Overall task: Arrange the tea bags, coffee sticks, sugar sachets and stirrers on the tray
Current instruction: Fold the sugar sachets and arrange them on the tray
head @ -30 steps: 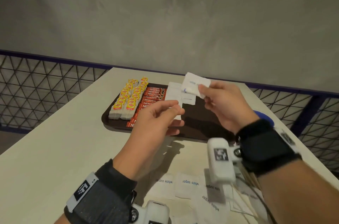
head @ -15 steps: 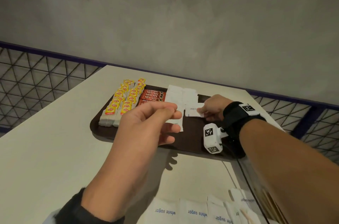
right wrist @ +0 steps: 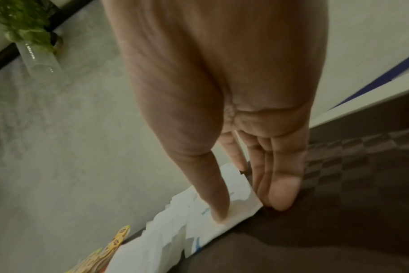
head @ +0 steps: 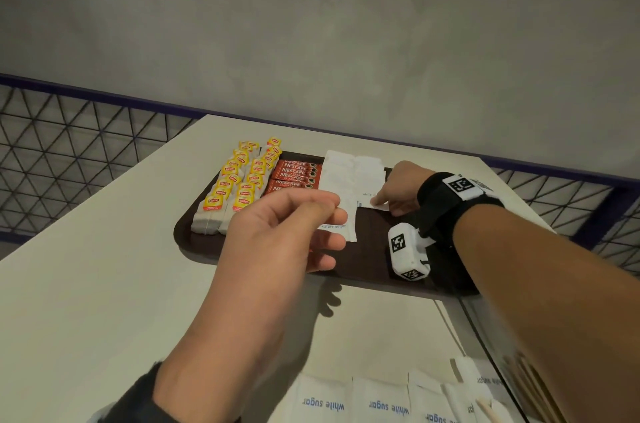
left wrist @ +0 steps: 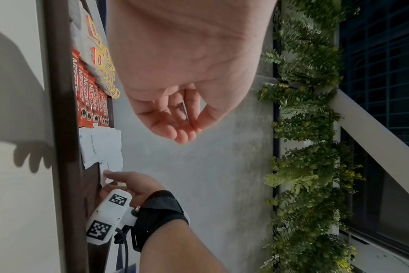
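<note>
A dark brown tray [head: 194,232] holds two rows of yellow-tagged tea bags [head: 239,187], red coffee sticks [head: 294,174] and white sugar sachets [head: 341,173]. My right hand [head: 384,206] is low on the tray beside the sachet rows and pinches one sugar sachet [right wrist: 240,203] that lies flat, thumb on top and fingers [right wrist: 280,194] at its edge. My left hand [head: 329,218] hovers over the tray's front, its fingers [left wrist: 182,129] loosely curled and holding nothing. More loose sugar sachets [head: 325,402] and a wooden stirrer [head: 485,408] lie on the near table.
The tray sits on a pale table [head: 104,249] that ends close behind it at a grey wall [head: 346,41]. A dark mesh railing [head: 69,145] runs along the left and right sides. The tray's right half [head: 367,259] is bare.
My right hand carried the sachet from mid-air forward and down onto the tray beside the other sachets. The left hand has stayed hovering over the tray's front.
</note>
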{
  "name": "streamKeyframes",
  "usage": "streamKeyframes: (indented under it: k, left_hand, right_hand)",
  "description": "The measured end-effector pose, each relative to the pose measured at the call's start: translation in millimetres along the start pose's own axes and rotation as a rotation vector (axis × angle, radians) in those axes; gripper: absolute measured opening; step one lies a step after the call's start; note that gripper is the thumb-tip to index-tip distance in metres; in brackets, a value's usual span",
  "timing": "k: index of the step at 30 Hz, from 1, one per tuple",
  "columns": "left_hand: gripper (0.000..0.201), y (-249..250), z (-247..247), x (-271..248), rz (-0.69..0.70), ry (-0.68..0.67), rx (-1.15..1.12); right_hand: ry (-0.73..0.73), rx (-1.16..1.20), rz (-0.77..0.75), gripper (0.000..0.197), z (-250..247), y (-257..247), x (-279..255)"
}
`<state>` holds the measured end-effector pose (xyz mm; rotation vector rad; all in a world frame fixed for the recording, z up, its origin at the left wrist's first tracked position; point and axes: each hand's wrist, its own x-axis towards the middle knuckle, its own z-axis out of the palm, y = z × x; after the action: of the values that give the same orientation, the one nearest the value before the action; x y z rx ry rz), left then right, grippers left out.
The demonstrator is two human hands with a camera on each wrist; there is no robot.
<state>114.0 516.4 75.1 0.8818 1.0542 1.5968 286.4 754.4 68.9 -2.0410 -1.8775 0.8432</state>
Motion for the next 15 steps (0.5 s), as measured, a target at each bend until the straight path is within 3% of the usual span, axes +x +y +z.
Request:
streamKeyframes:
  k: [4, 8, 12, 15]
  left_hand:
    - [0.013, 2, 1, -1, 0.001, 0.007, 0.013]
    - [0.013, 5, 1, 0, 0.002, 0.029, 0.04]
    - [0.011, 7, 2, -6, 0.011, 0.024, 0.043]
    - [0.012, 7, 4, -10, 0.015, 0.013, 0.046]
  right_hand:
    - [0.008, -0.116, -0.054, 0.032, -2, -2, -8]
    - [0.066, -0.454, -0.214, 0.041, -23, -12, -48]
    - [-0.185, -0.513, -0.399, 0.026, -38, -14, -122]
    - [-0.452, -0.635, -0.445, 0.033, -35, -1, -177]
